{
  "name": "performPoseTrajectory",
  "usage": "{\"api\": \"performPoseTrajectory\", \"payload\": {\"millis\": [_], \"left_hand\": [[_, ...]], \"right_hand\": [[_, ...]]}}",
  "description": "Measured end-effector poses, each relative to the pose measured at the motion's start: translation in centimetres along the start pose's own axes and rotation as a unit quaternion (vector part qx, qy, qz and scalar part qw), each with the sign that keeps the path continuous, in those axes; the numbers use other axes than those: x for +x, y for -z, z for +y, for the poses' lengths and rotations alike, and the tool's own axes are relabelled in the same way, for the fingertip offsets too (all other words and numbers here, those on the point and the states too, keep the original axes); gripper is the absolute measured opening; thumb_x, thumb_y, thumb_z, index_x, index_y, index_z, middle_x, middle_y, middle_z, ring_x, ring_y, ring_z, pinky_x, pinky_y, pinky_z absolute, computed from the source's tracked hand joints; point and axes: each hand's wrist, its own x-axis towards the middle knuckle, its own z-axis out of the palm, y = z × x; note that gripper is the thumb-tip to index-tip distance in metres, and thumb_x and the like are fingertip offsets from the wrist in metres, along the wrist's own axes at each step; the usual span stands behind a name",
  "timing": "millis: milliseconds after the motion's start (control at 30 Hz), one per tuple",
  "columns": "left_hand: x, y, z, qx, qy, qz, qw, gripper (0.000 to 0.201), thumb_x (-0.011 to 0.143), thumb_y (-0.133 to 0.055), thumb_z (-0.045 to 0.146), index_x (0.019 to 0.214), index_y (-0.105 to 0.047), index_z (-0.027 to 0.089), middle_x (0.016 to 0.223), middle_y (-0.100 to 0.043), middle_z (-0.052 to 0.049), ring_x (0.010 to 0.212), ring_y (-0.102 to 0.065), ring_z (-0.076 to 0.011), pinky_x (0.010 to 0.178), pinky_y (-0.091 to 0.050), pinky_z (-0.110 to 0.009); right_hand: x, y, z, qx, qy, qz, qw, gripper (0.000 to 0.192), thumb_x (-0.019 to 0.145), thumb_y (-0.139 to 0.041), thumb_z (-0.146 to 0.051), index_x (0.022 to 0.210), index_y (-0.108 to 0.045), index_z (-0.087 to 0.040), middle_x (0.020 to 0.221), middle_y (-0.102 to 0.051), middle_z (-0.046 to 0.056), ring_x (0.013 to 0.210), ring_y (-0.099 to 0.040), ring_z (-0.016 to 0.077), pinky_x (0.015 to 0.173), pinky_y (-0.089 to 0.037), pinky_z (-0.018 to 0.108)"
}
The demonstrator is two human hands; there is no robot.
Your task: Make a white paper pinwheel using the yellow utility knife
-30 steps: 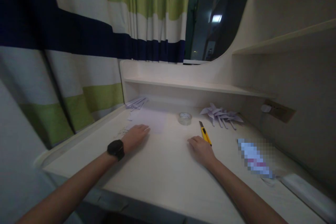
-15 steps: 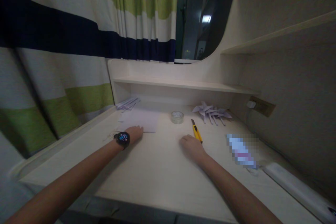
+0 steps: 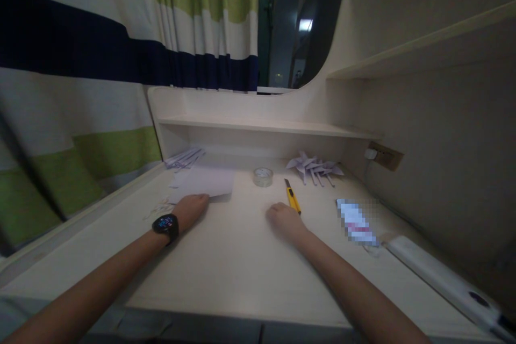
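Observation:
My left hand [image 3: 192,210], with a black watch on its wrist, pinches the near edge of a white sheet of paper [image 3: 212,178]. That edge is raised a little off the desk. My right hand [image 3: 285,219] rests on the desk with its fingers curled in, and I see nothing in them. Just beyond it lies a yellow utility knife [image 3: 293,197], its handle end close to my knuckles. A roll of clear tape [image 3: 263,177] lies flat between the paper and the knife.
Several paper pinwheels [image 3: 314,166] are heaped at the back right, and thin paper sticks [image 3: 185,158] at the back left. Small pale scraps [image 3: 160,207] lie left of my left hand. A blurred-out flat item [image 3: 357,223] and a long white bar [image 3: 439,274] occupy the right side.
My left hand has taken the paper's near edge and lifted it slightly. My right hand stays by the knife. The whole view has shifted a little to the right.

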Motion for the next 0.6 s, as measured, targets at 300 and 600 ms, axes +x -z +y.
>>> {"api": "performPoseTrajectory", "payload": {"millis": [300,600], "left_hand": [[0.67,0.14,-0.02,-0.031,0.085,0.025,0.996,0.026,0.088,-0.039,0.021,0.098,-0.062,0.015,0.090,-0.069,-0.014,0.081,-0.064,-0.0243,0.070,-0.042,-0.030],[0.21,0.35,-0.77,-0.048,0.118,0.061,0.990,0.034,0.086,-0.042,0.038,0.087,-0.071,0.021,0.085,-0.071,-0.011,0.079,-0.064,-0.0264,0.064,-0.037,-0.029]], "right_hand": [[-0.05,0.52,-0.09,0.015,-0.016,-0.020,1.000,0.019,0.083,-0.045,-0.014,0.090,-0.063,-0.016,0.095,-0.064,0.010,0.094,-0.054,0.0200,0.080,-0.039,0.026],[-0.18,0.35,0.12,0.027,-0.005,0.006,1.000,0.018,0.079,-0.047,-0.011,0.086,-0.063,-0.017,0.092,-0.064,0.009,0.090,-0.055,0.0201,0.076,-0.038,0.026]]}}
